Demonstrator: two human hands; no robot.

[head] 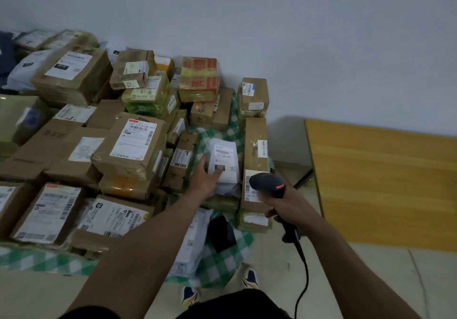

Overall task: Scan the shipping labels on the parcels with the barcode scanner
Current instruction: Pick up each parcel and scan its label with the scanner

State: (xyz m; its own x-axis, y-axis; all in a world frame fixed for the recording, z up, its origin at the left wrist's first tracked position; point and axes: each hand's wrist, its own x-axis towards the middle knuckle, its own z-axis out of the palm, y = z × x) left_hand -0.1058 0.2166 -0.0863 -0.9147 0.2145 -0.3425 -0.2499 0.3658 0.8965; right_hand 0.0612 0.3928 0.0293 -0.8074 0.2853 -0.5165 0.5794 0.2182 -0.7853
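A small white parcel with a printed shipping label lies on a green checked cloth, among stacked parcels. My left hand reaches out to it; thumb and fingers touch its lower left edge and label. My right hand grips the handle of a black barcode scanner, head pointing toward the white parcel. The scanner's cable hangs down past my right arm. A tall brown box with a barcode label stands just behind the scanner head.
Several taped cardboard parcels with labels fill the left and centre. A red-printed box sits near the wall. A yellow wooden tabletop lies to the right. Grey mailer bags and a black item lie by my shoes.
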